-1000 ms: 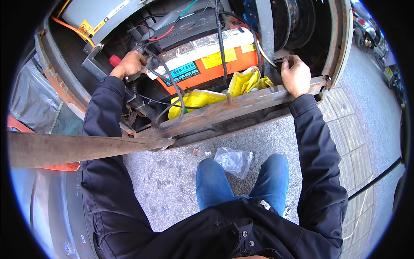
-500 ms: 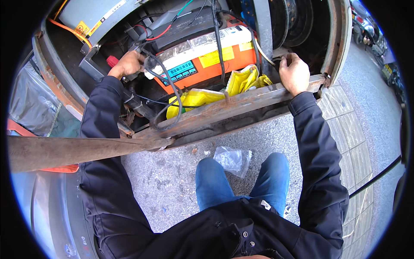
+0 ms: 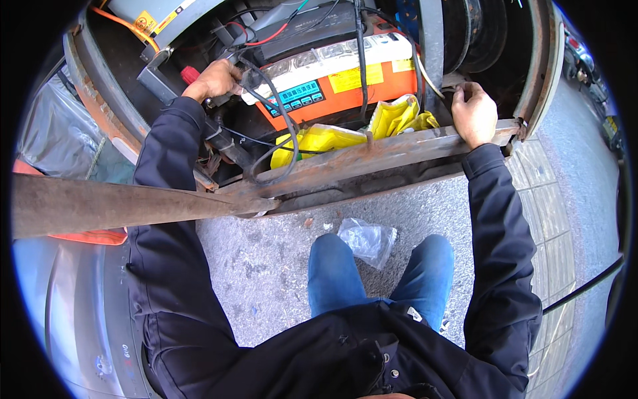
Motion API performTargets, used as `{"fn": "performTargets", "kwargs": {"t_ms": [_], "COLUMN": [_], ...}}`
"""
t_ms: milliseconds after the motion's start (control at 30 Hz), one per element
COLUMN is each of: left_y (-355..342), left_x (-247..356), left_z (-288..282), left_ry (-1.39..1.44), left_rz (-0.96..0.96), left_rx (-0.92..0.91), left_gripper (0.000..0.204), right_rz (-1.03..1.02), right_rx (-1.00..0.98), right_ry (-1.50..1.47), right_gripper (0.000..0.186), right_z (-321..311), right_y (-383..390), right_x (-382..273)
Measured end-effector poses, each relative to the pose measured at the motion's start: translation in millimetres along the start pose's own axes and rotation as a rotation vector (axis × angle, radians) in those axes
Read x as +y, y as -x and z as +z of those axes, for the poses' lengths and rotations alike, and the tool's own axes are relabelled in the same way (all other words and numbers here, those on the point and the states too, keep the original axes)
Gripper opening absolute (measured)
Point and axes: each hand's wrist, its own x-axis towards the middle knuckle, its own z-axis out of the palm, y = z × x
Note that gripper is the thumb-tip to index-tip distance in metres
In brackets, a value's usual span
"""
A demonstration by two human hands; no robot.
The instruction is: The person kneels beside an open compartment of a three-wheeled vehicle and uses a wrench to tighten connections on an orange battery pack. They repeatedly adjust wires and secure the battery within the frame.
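My left hand (image 3: 214, 83) is closed round something mostly hidden at the left end of an orange machine with a white top (image 3: 312, 100), beside a red part (image 3: 191, 76), black cables (image 3: 288, 131) and a grey metal bracket (image 3: 154, 76). My right hand (image 3: 474, 114) is bent with fingers curled at the right, by a grey upright post (image 3: 433, 46) and a pale cable, just over a rusty front rail (image 3: 425, 147); what the fingertips hold is hidden. Crumpled yellow bags (image 3: 392, 118) lie below the machine, behind the rail.
A long brown bar (image 3: 113, 207) crosses the left side over my arm. A clear plastic bag (image 3: 367, 241) lies on the pavement by my knees. A black reel (image 3: 475, 36) sits in the cabinet. Parked scooters (image 3: 585, 80) stand along the right.
The whole view has shifted, so the cabinet appears slightly further right and up. Both my hands stay in about the same places on it, with fingers still curled.
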Motion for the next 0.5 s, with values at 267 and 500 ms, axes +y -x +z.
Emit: {"fn": "performTargets", "kwargs": {"t_ms": [267, 500], "left_y": [-2.3, 12.3], "left_x": [14.0, 12.5], "left_z": [0.0, -5.2], "left_ry": [-0.029, -0.119], "left_rz": [-0.074, -0.018], "left_rx": [-0.163, -0.076], "left_gripper": [0.038, 0.036], "right_rz": [0.003, 0.005], "right_rx": [0.001, -0.010], "right_ry": [0.028, 0.004], "right_gripper": [0.028, 0.028], "right_z": [1.1, 3.1], "right_y": [-1.1, -1.8], "right_x": [6.6, 3.2]}}
